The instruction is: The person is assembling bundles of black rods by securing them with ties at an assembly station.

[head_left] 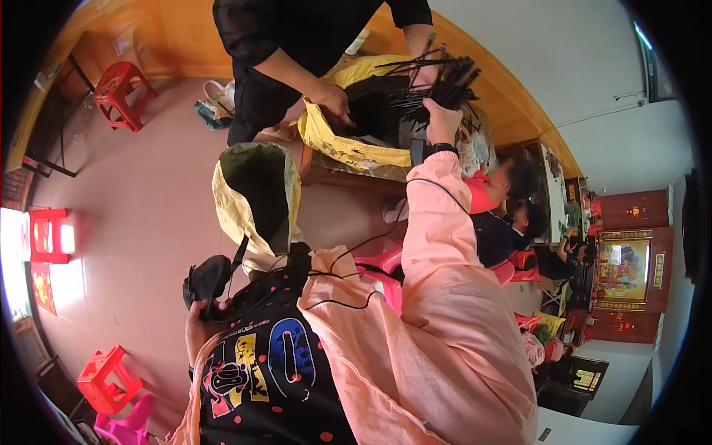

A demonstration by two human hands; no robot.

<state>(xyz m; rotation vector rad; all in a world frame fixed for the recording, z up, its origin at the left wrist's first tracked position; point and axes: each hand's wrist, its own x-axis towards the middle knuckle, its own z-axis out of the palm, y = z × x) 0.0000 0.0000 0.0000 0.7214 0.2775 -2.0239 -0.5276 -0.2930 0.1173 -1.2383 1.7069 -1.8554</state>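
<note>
My right hand (443, 122) is closed round a thick bundle of thin black strips (449, 83), held up over the table. Their loose ends fan out to the left and upward. Below and left of it, an open yellow sack (337, 145) with a dark inside lies on the table (326, 175). A person in black has one hand (330, 98) at that sack's mouth; their other arm is partly behind the strips. Low at the left, my left hand (196, 326) grips a black object with a strap (208, 280), whose kind I cannot make out.
A second yellow sack (231, 194) gapes open before my lap. Red stools (122, 95) stand along the left, with a bag (215, 107) on the floor. Other people (493, 230) sit close on my right. A thin black cable (445, 194) runs along my right sleeve.
</note>
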